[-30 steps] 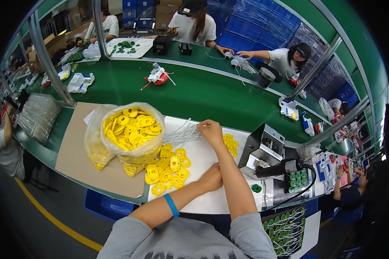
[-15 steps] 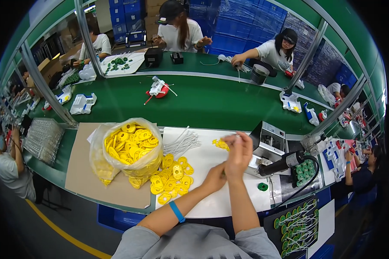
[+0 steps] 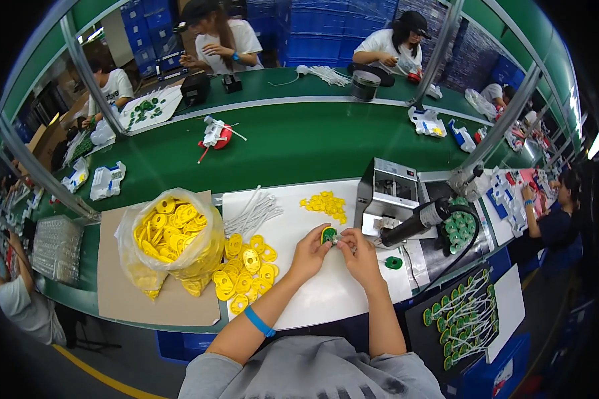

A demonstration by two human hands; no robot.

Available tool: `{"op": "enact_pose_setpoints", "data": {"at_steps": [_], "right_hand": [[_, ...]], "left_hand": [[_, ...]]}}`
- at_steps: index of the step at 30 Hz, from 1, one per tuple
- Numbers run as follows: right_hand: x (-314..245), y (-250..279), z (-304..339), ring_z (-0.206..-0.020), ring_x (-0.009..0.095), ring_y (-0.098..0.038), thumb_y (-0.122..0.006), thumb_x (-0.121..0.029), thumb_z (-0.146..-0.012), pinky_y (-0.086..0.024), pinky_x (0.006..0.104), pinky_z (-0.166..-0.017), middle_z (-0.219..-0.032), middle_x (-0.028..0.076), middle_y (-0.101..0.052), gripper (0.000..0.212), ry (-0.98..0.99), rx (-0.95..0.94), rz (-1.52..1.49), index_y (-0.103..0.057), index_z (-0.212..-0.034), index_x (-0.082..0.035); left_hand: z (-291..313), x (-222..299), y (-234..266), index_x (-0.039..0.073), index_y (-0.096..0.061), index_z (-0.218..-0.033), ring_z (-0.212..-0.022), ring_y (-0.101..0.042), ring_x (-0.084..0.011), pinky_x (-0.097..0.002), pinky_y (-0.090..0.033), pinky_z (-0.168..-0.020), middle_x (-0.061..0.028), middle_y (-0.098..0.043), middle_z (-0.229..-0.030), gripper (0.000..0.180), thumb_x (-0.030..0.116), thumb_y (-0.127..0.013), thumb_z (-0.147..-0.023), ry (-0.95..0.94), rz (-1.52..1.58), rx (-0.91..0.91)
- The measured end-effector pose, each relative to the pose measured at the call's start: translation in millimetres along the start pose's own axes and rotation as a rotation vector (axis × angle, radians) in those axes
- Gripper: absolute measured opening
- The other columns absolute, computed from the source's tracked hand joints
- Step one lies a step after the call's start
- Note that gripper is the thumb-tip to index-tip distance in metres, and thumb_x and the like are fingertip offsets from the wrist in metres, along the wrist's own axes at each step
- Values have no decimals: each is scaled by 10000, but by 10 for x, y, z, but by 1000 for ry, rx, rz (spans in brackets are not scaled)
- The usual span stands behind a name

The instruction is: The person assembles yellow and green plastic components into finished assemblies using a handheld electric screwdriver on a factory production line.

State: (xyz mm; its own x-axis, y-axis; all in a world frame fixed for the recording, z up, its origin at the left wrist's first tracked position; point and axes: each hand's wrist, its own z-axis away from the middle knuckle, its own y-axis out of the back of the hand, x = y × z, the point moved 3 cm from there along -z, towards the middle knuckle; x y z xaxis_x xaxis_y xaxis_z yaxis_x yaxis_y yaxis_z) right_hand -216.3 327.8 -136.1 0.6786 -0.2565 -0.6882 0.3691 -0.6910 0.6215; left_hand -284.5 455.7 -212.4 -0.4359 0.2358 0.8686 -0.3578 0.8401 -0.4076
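Above the white work sheet, my left hand [image 3: 309,256] pinches a small green circuit board [image 3: 328,234] with a yellow rim along its edge. Close beside it, my right hand [image 3: 359,257] is closed, its fingertips together at the board's right side. Something small and pale shows between the hands, too small to name. Left of my hands lie loose yellow oval plastic plates [image 3: 251,261]. Beyond them is a bundle of white cables [image 3: 254,211], and a pile of small yellow parts [image 3: 326,204] lies farther back. A single green board [image 3: 393,263] rests to the right.
A clear plastic bag [image 3: 125,233] full of yellow plates stands on cardboard at left. To the right are a metal-cased machine [image 3: 387,193], a black cylindrical tool [image 3: 412,225] and grouped green boards [image 3: 459,233]. Cabled boards [image 3: 456,326] lie lower right. Co-workers sit across the green conveyor [image 3: 279,143].
My right hand has come down from above the left, and the green board now shows between them. The whole view has shifted. A co-worker across the conveyor has drawn an outstretched arm back.
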Motion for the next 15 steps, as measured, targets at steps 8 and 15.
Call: {"op": "enact_pose_setpoints", "data": {"at_steps": [8,15], "right_hand": [[40,-210,125,-789,324,-734,-688,-60,-919,-578,387,-670,-907,151,-736,225,88,107,149,-544,-1088,-25],[101,-237,141,-763,313,-733,-697,-57,-914,-568,378,-638,-888,153,-730,202,125,103,195,-552,-1051,-26]], "left_hand": [[147,-20,173,-23,-499,-1420,-1194,-606,-161,-260,-483,-1009,-159,-632,-1315,465,-114,-553,-967,43,-97,-58],[104,-162,202,-21,-503,-1426,-1182,-620,-162,-253,-482,-1008,-161,-639,-1319,469,-96,-574,-968,47,-43,-57]]}}
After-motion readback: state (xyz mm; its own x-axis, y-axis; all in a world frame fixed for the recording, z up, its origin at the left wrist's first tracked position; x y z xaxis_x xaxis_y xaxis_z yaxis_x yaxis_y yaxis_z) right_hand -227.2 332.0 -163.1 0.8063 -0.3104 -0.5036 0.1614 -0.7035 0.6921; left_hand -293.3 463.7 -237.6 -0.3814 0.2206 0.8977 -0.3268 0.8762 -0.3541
